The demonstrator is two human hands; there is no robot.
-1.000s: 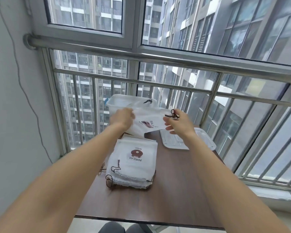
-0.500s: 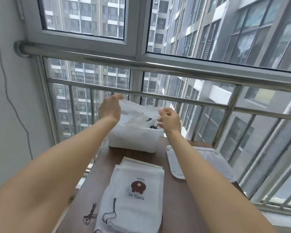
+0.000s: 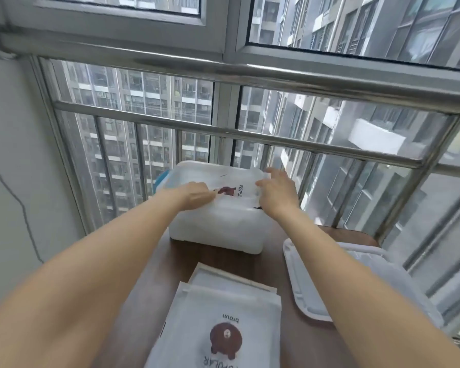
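Bag went down into the box at 12 o'clock; left grip and right grip press it, fingers flat.

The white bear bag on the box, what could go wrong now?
The bag lies at the top of the box under the left hand and right hand. It might bunch up or hang over the rim, and then the lid may not close. The box seems to stand near the far edge of the table, so a hard push might slide it off.
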